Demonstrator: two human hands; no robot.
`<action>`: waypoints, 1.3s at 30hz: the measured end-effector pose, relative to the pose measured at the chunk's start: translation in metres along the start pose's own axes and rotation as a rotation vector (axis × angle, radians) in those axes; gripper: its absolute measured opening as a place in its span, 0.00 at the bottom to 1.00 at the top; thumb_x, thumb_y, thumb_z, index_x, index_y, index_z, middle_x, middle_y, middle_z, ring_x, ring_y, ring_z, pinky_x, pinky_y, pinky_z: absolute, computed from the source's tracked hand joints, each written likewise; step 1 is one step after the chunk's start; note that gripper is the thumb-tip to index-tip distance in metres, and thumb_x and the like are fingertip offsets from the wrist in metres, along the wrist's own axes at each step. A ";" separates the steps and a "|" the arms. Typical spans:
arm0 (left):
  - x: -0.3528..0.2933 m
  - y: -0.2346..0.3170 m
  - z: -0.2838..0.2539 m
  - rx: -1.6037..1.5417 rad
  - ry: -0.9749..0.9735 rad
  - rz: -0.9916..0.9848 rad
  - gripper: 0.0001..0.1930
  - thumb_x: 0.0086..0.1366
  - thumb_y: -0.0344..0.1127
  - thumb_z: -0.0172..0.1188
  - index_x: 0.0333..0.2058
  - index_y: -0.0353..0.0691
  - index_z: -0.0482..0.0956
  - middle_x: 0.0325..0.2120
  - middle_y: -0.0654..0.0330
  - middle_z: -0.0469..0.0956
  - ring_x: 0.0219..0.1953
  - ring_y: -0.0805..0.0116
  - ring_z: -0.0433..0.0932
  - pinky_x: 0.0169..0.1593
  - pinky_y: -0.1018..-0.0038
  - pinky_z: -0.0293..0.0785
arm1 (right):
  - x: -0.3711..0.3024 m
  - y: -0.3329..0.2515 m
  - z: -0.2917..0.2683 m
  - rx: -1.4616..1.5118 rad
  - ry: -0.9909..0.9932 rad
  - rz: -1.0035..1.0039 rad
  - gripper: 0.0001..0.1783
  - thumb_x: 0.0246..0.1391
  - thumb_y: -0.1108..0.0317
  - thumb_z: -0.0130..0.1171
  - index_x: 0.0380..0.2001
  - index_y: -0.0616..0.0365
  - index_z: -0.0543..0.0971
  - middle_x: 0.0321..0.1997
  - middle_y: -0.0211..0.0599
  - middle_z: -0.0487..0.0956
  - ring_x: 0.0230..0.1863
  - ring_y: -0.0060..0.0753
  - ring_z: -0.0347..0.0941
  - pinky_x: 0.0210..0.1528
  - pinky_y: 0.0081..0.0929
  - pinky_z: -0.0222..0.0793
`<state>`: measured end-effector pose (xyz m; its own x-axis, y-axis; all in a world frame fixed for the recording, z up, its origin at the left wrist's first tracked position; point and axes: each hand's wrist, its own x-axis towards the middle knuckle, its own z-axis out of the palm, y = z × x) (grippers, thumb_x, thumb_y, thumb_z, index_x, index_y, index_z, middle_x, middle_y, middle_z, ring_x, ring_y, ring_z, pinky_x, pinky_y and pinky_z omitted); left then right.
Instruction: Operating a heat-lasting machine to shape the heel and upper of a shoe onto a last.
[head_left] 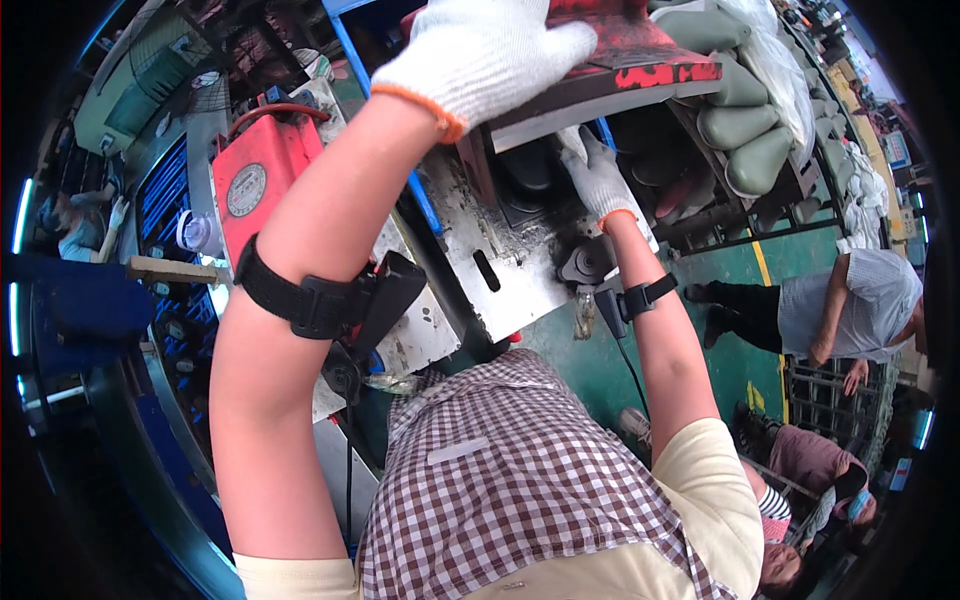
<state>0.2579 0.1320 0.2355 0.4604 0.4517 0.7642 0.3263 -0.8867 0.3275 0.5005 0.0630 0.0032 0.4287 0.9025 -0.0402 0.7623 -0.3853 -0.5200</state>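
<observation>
My left hand point(468, 62), in a white knit glove with an orange cuff, lies over the red machine head point(640, 45). Its thumb is stretched out to the right; the other fingers run out of the picture at the top. Beneath the head's pale lower edge, my right hand point(600, 182), gloved too, reaches in with fingers closed around or against something pale that I cannot make out. A rounded black piece point(530, 172) sits just left of it on the worn metal table point(510, 285). The head hides part of this spot.
Green-grey rubber boots point(755, 160) are stacked at the upper right. A red machine housing point(265, 180) stands on the left. One person point(850, 305) stands on the right, others point(815, 470) sit lower right, and another point(85, 225) works far left.
</observation>
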 end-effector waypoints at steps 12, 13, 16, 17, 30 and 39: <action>-0.063 0.018 0.049 0.027 0.048 0.093 0.20 0.65 0.38 0.63 0.55 0.42 0.78 0.46 0.52 0.80 0.50 0.49 0.78 0.54 0.57 0.73 | -0.025 -0.011 0.058 -0.180 0.077 -0.460 0.40 0.54 0.39 0.63 0.66 0.49 0.73 0.70 0.46 0.72 0.71 0.51 0.65 0.71 0.41 0.63; -0.063 0.016 0.051 0.031 0.049 0.082 0.18 0.65 0.38 0.63 0.53 0.41 0.79 0.44 0.51 0.81 0.49 0.49 0.79 0.54 0.57 0.74 | -0.026 -0.008 0.059 -0.177 0.036 -0.411 0.41 0.55 0.39 0.63 0.66 0.48 0.73 0.70 0.45 0.73 0.71 0.51 0.66 0.71 0.40 0.63; -0.061 0.014 0.054 0.025 0.061 0.061 0.16 0.66 0.38 0.63 0.51 0.40 0.81 0.42 0.51 0.82 0.47 0.49 0.81 0.52 0.57 0.75 | -0.028 -0.004 0.058 -0.168 -0.002 -0.350 0.41 0.54 0.40 0.64 0.66 0.48 0.72 0.70 0.46 0.73 0.70 0.52 0.67 0.71 0.40 0.63; -0.060 0.013 0.054 0.009 0.063 0.055 0.15 0.67 0.38 0.63 0.50 0.39 0.81 0.41 0.50 0.83 0.46 0.49 0.81 0.52 0.58 0.76 | -0.029 -0.005 0.057 -0.168 0.009 -0.327 0.41 0.53 0.41 0.66 0.66 0.49 0.72 0.70 0.46 0.73 0.69 0.52 0.68 0.71 0.40 0.63; -0.070 0.021 0.057 -0.018 0.048 -0.013 0.17 0.64 0.36 0.64 0.50 0.40 0.80 0.44 0.49 0.81 0.50 0.44 0.79 0.56 0.54 0.73 | -0.111 0.069 -0.018 0.246 0.318 -0.054 0.30 0.57 0.56 0.66 0.57 0.67 0.78 0.59 0.56 0.79 0.63 0.51 0.74 0.67 0.39 0.66; -0.128 0.033 0.094 0.069 -0.061 0.047 0.29 0.53 0.36 0.73 0.55 0.47 0.76 0.46 0.58 0.77 0.58 0.51 0.72 0.62 0.49 0.65 | -0.188 0.058 -0.009 0.088 0.325 -0.011 0.11 0.54 0.67 0.66 0.40 0.56 0.82 0.42 0.43 0.80 0.48 0.49 0.76 0.55 0.40 0.72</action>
<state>0.2871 0.0539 0.0962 0.5255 0.4167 0.7418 0.3585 -0.8991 0.2511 0.4685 -0.1303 -0.0113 0.5636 0.7927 0.2323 0.7291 -0.3452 -0.5910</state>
